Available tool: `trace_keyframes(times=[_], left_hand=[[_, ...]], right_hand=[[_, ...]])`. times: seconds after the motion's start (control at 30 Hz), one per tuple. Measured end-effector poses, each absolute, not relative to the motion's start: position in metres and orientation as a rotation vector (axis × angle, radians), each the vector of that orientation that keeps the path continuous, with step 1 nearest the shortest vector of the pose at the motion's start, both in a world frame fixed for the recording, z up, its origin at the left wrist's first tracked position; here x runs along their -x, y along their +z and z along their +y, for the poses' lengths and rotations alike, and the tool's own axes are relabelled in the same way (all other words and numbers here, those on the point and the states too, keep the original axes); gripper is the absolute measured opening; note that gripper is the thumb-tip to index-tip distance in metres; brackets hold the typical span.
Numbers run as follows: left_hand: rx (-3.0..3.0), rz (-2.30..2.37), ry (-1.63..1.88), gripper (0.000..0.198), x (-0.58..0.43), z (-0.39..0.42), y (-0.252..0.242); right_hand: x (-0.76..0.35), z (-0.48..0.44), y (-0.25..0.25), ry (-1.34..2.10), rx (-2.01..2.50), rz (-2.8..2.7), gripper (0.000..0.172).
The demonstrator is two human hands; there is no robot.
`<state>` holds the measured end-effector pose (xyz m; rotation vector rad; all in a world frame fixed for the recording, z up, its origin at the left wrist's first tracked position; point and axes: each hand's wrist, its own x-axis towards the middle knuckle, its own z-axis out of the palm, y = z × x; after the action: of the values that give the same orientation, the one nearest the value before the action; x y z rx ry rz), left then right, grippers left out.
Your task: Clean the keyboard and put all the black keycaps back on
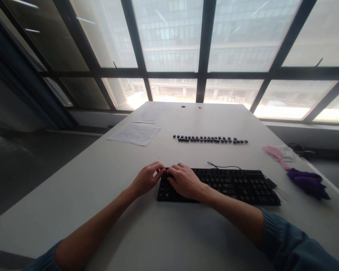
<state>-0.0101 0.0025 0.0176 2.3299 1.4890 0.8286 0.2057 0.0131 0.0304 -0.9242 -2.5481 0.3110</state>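
A black keyboard (228,184) lies flat on the white table, its thin cable (224,166) looped behind it. My left hand (149,177) is at the keyboard's far left corner, thumb and fingertips pinched together. Right beside it, my right hand (185,180) reaches over the left end of the keys with its fingers curled in. The fingertips of both hands nearly meet, and whatever they hold is too small or hidden to make out. Beyond the keyboard, several loose black keycaps (209,139) stand in uneven rows. A small black tool with thin wires (271,183) rests on the keyboard's right side.
Printed sheets of paper (137,133) lie on the left part of the table (115,165). To the right are a pink brush (274,152), a crumpled whitish piece (287,153) and a purple cloth (307,182). Windows (172,37) rise behind the table's far edge.
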Motion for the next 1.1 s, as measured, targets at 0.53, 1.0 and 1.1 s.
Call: trace_keyframes(times=[0.53, 1.0, 1.1], left_hand=[[-2.230, 1.734, 1.056, 0.014, 0.010, 0.164, 0.022], [-2.636, 1.670, 0.787, 0.015, -0.030, 0.219, -0.004], [-2.620, 1.655, 0.804, 0.016, -0.031, 0.219, -0.009]], right_hand=[[-0.241, 0.158, 0.067, 0.156, 1.399, -2.410, 0.016], [-0.214, 0.225, 0.017, -0.010, 1.353, -2.495, 0.018], [-0.211, 0.228, 0.010, -0.049, 1.310, -2.503, 0.019]])
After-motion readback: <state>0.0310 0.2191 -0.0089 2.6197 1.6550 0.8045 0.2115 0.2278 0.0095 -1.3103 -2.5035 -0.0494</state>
